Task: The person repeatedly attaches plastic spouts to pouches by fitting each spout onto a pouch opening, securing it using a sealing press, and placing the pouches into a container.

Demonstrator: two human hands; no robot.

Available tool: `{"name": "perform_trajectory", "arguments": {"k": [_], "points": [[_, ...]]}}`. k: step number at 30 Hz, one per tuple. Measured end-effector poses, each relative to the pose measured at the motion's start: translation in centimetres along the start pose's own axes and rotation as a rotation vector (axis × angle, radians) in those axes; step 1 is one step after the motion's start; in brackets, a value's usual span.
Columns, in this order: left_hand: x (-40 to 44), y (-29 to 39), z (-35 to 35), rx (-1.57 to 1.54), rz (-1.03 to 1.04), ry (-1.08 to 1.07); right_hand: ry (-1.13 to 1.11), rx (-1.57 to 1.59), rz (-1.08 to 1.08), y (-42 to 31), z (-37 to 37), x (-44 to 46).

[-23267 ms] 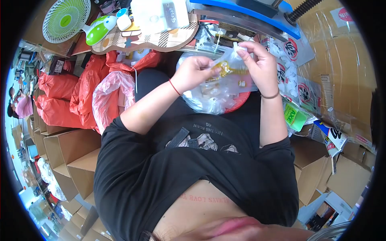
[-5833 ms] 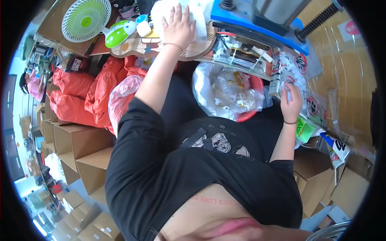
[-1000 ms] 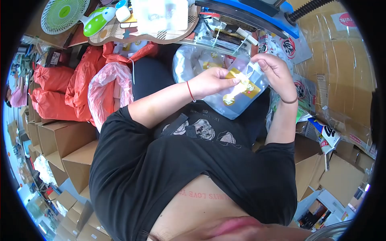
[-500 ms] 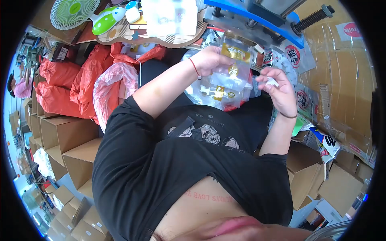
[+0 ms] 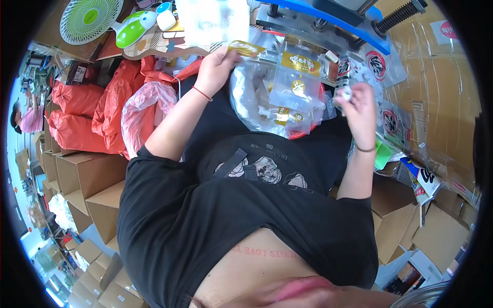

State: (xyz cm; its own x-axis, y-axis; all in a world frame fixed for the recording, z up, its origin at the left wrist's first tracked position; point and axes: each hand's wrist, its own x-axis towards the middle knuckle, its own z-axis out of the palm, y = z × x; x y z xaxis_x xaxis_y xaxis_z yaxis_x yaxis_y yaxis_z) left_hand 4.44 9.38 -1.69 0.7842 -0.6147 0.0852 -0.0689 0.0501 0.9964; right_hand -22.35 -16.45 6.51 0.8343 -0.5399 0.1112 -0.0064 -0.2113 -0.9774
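While clutching a gold-banded clear pouch (image 5: 248,49) in the left hand (image 5: 214,66) at upper centre, pinched a small white piece (image 5: 346,93) in the right hand (image 5: 361,110), well apart; had a second printed pouch (image 5: 296,77) already atop the plastic-lined basin (image 5: 299,135); could not tell the number left.

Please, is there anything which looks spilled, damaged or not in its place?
Nothing looks clearly spilled or damaged. Only the clear pouches at the red basin look untidy, lying jumbled at different angles.
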Motion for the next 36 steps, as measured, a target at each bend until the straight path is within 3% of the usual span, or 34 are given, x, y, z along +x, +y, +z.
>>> {"name": "perform_trajectory", "arguments": {"k": [2,3,4,6,7,9,10,11,13,16,18,21,23,26,28,31,32,35,36], "points": [[-1.3,3.3,2.3,0.208,0.001,-0.122,-0.164,-0.031,0.003,-0.2,2.3,0.5],[-1.7,3.8,3.4,0.104,-0.023,-0.167,-0.263,-0.062,0.04,-0.5,3.0,0.5],[-1.9,4.1,4.1,0.193,-0.041,-0.215,-0.258,-0.065,0.044,-1.4,3.4,0.8],[-2.3,4.1,5.6,0.295,-0.029,-0.25,-0.186,-0.58,-0.385,-3.8,3.7,2.1],[-2.6,4.8,6.3,0.278,-0.048,-0.289,-0.102,-0.535,-0.451,-4.3,3.7,2.7],[-3.3,5.8,7.8,0.225,-0.104,-0.402,0.029,-0.196,-0.369,-4.4,4.9,3.1],[-3.6,5.6,8.5,0.221,-0.105,-0.409,-0.004,-0.237,-0.302,-4.7,5.2,3.2],[-3.9,5.2,9.2,0.003,-0.179,-0.47,0.003,-0.24,-0.301,-4.7,4.7,3.6],[-4.5,5.2,10.2,-0.319,-0.362,-0.536,-0.059,-0.699,-0.51,-4.7,3.2,4.5],[-5.3,5.3,11.4,-0.426,-0.461,-0.639,-0.251,-0.461,-0.331,-4.9,1.2,4.2],[-5.6,5.3,12.0,-0.467,-0.521,-0.644,-0.298,-0.48,-0.299,-4.7,0.8,3.9],[-5.6,5.4,12.4,-0.458,-0.57,-0.65,-0.275,-0.421,-0.227,-4.2,0.5,3.8],[-5.4,4.9,12.5,-0.422,-0.566,-0.636,-0.049,-0.159,-0.081,-3.5,0.9,3.7],[-5.5,4.2,12.7,-0.363,-0.475,-0.685,-0.162,-0.391,-0.142,-3.5,0.6,3.6],[-5.7,4.9,13.0,-0.514,-0.589,-0.618,-0.28,-0.576,-0.187,-3.4,-0.3,4.0],[-5.6,5.2,12.9,-0.522,-0.65,-0.688,-0.474,-0.445,-0.141,-3.4,-0.8,4.3],[-5.6,5.2,12.9,-0.521,-0.651,-0.685,-0.475,-0.442,-0.141,-3.2,-1.1,4.3],[-5.5,4.5,12.6,-0.509,-0.546,-0.686,-0.147,-0.977,-0.266,-2.1,-3.6,5.1],[-5.1,4.1,12.1,-0.504,-0.549,-0.619,-0.149,-0.974,-0.273,-0.9,-4.4,5.3]]}}
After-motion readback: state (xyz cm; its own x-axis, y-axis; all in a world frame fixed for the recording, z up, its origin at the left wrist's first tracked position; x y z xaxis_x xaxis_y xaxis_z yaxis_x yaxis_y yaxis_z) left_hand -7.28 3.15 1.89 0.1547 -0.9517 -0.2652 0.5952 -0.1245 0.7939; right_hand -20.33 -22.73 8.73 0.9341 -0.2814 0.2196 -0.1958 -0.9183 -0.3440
